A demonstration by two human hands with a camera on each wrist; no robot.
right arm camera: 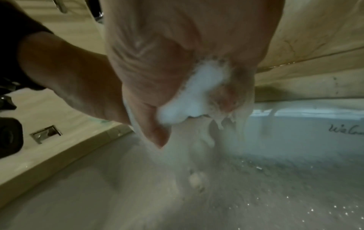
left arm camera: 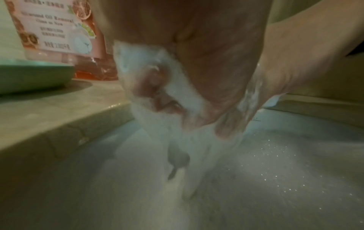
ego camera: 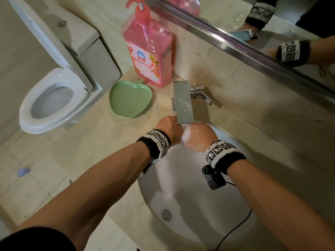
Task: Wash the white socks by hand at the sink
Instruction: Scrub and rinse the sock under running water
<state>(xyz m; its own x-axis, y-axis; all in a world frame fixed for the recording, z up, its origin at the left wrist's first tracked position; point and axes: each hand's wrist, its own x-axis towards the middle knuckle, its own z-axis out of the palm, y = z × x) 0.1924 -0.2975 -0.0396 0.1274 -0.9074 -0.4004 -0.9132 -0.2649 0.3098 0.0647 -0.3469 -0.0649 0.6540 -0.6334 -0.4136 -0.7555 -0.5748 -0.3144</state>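
1. From the head view, both hands meet under the square chrome tap [ego camera: 183,102], over the back of the white sink [ego camera: 190,205]. The left hand [ego camera: 168,129] and right hand [ego camera: 197,136] press together around a lathered white sock [ego camera: 185,137], of which only a foamy sliver shows between them. A pink soap bottle [ego camera: 147,49] and a green heart-shaped dish [ego camera: 129,100] stand on the counter [ego camera: 101,142] to the left, well apart from the hands.

2. The left wrist view is blurred, yet the left hand [left arm camera: 197,77] clearly has its fingers [left arm camera: 157,99] curled into the sock [left arm camera: 153,77], which hangs down in a limp, soapy tail towards the basin. The cloth looks soaked and thickly foamed.

3. In the right wrist view, the right hand [right arm camera: 177,70] pinches a white wad of sock [right arm camera: 199,93] between thumb and curled fingers, suds trailing below it.

4. This looks like the scrubbing stage. To do it well, I'd say keep both grips firm, rub fabric against fabric, shift along the sock bit by bit, and stay low over the basin so the suds fall inside.
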